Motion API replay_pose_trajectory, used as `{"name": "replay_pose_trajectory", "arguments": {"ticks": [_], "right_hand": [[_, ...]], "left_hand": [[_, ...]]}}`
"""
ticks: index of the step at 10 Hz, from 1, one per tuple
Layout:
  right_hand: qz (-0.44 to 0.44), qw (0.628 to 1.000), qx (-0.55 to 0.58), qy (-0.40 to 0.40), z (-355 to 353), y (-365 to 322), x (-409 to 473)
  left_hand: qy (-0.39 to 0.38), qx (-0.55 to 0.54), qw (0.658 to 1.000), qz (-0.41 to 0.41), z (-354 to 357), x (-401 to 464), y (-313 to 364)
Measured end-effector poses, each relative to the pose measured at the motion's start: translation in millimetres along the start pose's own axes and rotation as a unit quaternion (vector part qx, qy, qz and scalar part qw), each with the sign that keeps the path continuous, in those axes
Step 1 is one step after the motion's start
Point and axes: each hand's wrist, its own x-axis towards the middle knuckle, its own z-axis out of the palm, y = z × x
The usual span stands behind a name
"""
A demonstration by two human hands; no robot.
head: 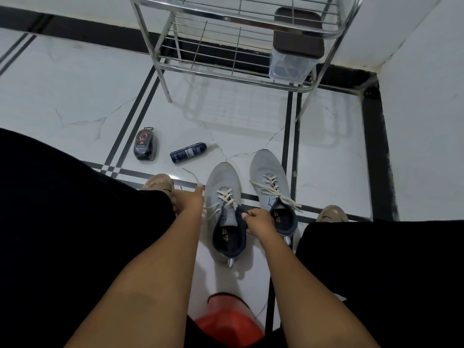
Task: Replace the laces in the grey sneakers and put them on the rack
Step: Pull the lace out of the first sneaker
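Observation:
Two grey sneakers stand side by side on the white tiled floor between my knees. The left sneaker [223,187] has a loosened cream lace [227,197]. My left hand [189,200] pinches one free end of that lace and holds it out to the left of the shoe. My right hand [258,221] grips the dark collar beside the tongue of the same sneaker. The right sneaker [267,169] is laced and tied in a bow. The steel wire rack [163,64] stands behind the shoes.
A dark shoe-polish pack [145,144] and a blue spray bottle [188,152] lie on the floor to the left. A clear tub with a brown lid [295,46] sits on the rack's right side. A red stool [228,320] is under me. White walls close the right corner.

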Motion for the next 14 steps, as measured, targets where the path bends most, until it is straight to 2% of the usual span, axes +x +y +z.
{"name": "replay_pose_trajectory", "arguments": {"ticks": [1,2,3,4,5,6,7,8,9,10,11,12,13,14], "right_hand": [[0.017,0.998,0.018,-0.050,-5,-8,0],[0.015,0.997,0.005,-0.070,-10,-14,-5],[0.035,0.995,0.018,-0.087,-12,-15,-8],[-0.022,0.986,-0.121,-0.113,-13,-22,-11],[-0.180,0.942,-0.278,-0.055,-1,-32,-20],[-0.248,0.908,-0.338,-0.025,13,-28,-20],[-0.218,0.940,-0.259,-0.035,14,-25,-14],[-0.036,0.996,0.079,-0.012,-8,-29,-16],[0.048,0.988,0.143,0.015,-7,-24,-8],[-0.157,0.972,-0.170,0.043,8,-25,-4],[-0.237,0.910,-0.340,0.018,22,-30,-12],[-0.207,0.927,-0.310,0.041,27,-28,-10],[0.070,0.983,0.155,0.066,7,-50,-4],[0.154,0.806,0.565,0.089,-17,-46,-1]], "left_hand": [[0.068,0.310,0.918,0.235,3,-16,-12],[-0.051,0.410,0.867,0.280,16,-30,-27],[-0.088,0.350,0.900,0.244,14,-29,-32],[-0.127,0.276,0.935,0.181,7,-21,-27],[-0.157,0.268,0.937,0.160,6,-17,-23],[-0.160,0.268,0.937,0.157,10,-15,-25],[-0.145,0.273,0.941,0.136,8,-13,-28],[-0.125,0.260,0.952,0.100,5,-12,-31],[-0.141,0.252,0.951,0.109,8,-13,-31],[-0.144,0.261,0.946,0.125,11,-14,-31],[-0.146,0.261,0.946,0.127,10,-15,-32],[-0.147,0.254,0.947,0.129,9,-16,-31],[-0.155,0.250,0.947,0.127,9,-14,-30],[-0.161,0.253,0.945,0.128,9,-14,-31]]}}
